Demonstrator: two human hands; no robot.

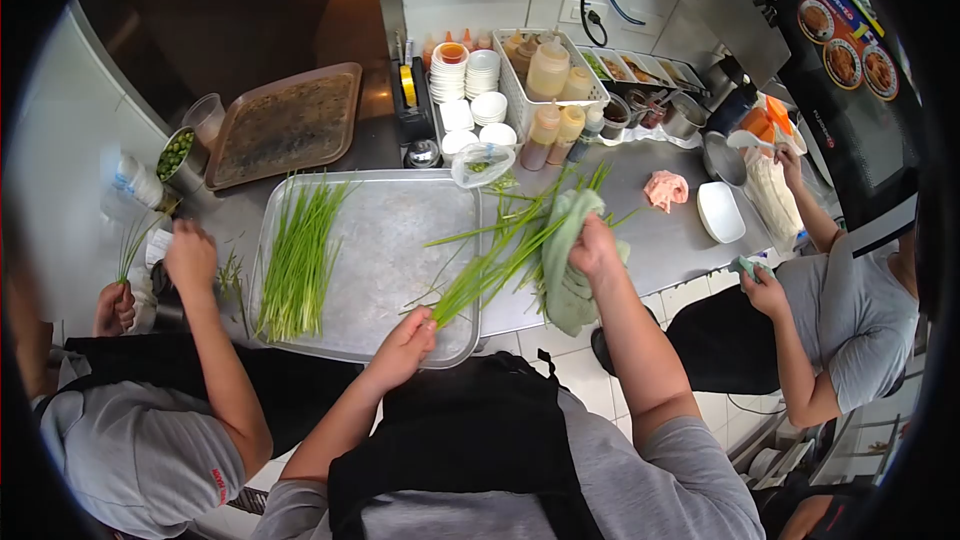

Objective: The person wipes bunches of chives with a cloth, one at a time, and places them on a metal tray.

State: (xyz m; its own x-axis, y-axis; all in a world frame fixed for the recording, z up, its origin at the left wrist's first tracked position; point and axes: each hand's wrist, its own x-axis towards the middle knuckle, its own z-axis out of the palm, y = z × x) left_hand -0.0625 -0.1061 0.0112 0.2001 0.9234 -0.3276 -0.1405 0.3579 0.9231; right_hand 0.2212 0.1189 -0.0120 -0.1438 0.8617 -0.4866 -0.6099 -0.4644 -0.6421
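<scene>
My left hand (pixel 408 342) is closed around the lower ends of a bunch of chives (pixel 480 275), above the right edge of a metal tray (pixel 400 210). The long green stalks fan out up and to the right. My right hand (pixel 597 245) grips a green cloth (pixel 570 285), which hangs down past the counter's front edge and lies against the leafy part of the bunch. A neat pile of chives (pixel 300 260) rests on the left side of the tray. Near the tray's top right corner is a clear plastic bag (pixel 483 166) with green pieces around it.
On the left a co-worker's hand (pixel 115 308) holds some green stalks. To the right another person (pixel 850 320) holds a white spoon (pixel 748 140). A brown baking tray (pixel 290 125), sauce bottles (pixel 548 70), stacked white bowls (pixel 450 75), a pink cloth (pixel 665 190) and a white dish (pixel 720 212) stand around the counter.
</scene>
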